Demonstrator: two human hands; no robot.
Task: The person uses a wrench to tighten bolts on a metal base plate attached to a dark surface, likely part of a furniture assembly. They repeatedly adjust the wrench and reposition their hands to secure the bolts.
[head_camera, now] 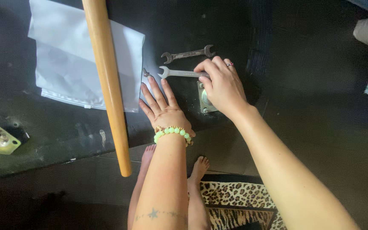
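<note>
So we see a black desk [311, 59] with a long wooden handle [107, 85] lying across a clear plastic bag [64, 64]. Our left hand [163, 106] lies flat on the desk, fingers spread wide, holding nothing, a green bead bracelet [172, 133] on its wrist. Our right hand [222, 85] covers a square metal plate [204, 104], its fingers on the shaft of a silver wrench [177, 73]; whether they grip it we cannot tell. A darker wrench [188, 53] lies just beyond. A small bolt [145, 72] sits beside the silver wrench's open end.
</note>
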